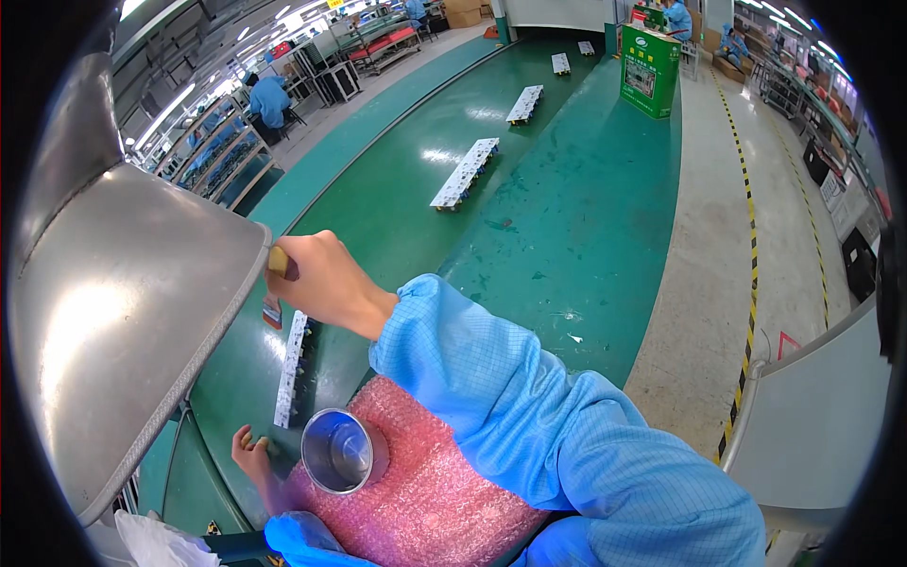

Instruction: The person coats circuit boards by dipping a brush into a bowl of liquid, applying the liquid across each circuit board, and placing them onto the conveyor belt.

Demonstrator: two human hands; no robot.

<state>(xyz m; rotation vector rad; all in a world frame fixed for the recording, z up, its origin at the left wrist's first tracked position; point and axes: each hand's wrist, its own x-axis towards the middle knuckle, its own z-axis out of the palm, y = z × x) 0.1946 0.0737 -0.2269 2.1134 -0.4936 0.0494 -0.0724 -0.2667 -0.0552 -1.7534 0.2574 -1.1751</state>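
My right hand [326,283], its blue sleeve crossing from the lower right, is closed around the wooden handle of a flat brush [273,314]. The bristles point down, above the green belt near the rim of a metal hood. My left hand [253,458] is lower down at the belt's near side, fingers curled; whatever they pinch, if anything, is too small to make out. Between my arms a round metal cup [321,475] with some clear liquid stands on pink bubble wrap [435,472]. A long white strip board [289,378] lies on the belt beside my hands.
The large metal hood [142,302] fills the left side. More white strip boards [465,175] lie spaced along the green belt [378,208]. A green box [650,71] stands at the far end. A grey panel [812,425] is at right. People in blue sit farther off.
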